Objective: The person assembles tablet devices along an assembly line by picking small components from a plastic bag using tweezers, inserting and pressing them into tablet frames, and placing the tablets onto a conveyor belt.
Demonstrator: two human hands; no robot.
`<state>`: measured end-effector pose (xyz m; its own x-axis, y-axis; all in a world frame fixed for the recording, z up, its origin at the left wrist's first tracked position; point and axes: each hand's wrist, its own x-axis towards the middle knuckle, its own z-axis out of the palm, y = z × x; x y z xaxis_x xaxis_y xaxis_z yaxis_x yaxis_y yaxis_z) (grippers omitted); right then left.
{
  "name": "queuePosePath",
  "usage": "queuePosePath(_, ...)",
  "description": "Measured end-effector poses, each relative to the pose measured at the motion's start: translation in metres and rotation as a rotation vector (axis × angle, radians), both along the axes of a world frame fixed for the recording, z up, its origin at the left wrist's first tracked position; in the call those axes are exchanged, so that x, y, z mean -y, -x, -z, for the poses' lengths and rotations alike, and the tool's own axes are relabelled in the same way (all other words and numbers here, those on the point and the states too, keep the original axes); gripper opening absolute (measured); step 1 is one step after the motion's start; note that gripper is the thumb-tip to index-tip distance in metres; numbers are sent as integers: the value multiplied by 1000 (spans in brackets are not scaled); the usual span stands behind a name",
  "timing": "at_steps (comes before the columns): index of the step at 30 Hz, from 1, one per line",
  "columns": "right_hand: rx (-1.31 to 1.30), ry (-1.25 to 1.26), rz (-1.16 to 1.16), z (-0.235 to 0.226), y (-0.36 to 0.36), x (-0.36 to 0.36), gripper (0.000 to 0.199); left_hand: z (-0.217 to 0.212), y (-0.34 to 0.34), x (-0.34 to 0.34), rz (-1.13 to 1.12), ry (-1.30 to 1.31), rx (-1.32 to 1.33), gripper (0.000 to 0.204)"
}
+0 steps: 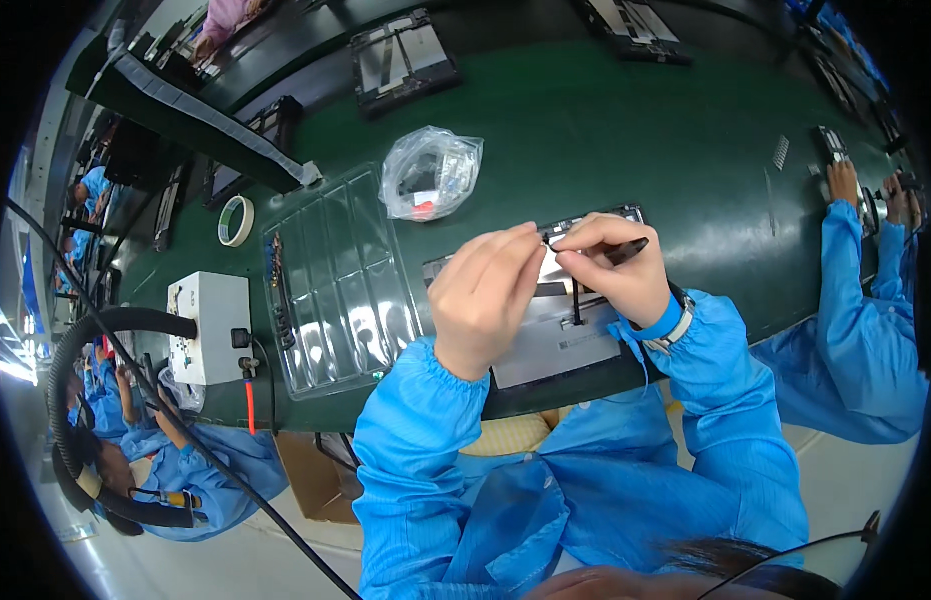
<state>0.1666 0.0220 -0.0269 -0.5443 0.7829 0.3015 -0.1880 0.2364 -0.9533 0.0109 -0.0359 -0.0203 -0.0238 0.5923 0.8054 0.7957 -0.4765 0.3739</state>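
Note:
An opened tablet (557, 352) lies in front of me on the green table, its silver inside facing up and a black flat cable (576, 303) across it. My left hand (488, 292) is over its left part, thumb and fingertips pinched together. Close to those fingertips, my right hand (617, 268) is closed in a pinch, with a slim black pen-like tool (628, 251) lying between its fingers. A tiny dark piece (547, 243) shows between the two hands' fingertips; its kind is too small to tell. My fingers hide much of the tablet's upper part.
Left of the tablet lies a clear plastic tray (340, 290) with a dark strip (279, 290) at its edge. Beyond are a clear bag (431, 175), a tape roll (235, 221) and another opened tablet (402, 60). A white box (207, 328) stands left; a co-worker's sleeve (843, 270) is right.

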Motion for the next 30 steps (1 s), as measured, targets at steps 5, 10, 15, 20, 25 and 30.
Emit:
queuePosePath(5,57,-54,8,-2,-1,-1,13,-1,-4,2,39,78,122,19)
queuePosePath(10,103,-53,-20,-9,-1,0,13,-1,-4,1,38,104,189,17)
queuePosePath(15,154,-201,31,-1,1,-2,11,1,1,2,42,77,170,16)
queuePosePath(20,-18,-79,-5,4,-1,-5,9,-6,14,20,6,-33,200,17)
queuePosePath(25,-206,98,55,25,-18,-20,16,-10,35,103,-276,-82,74,18)
queuePosePath(30,-178,96,48,23,-11,-18,18,31,87,169,-655,123,3,16)
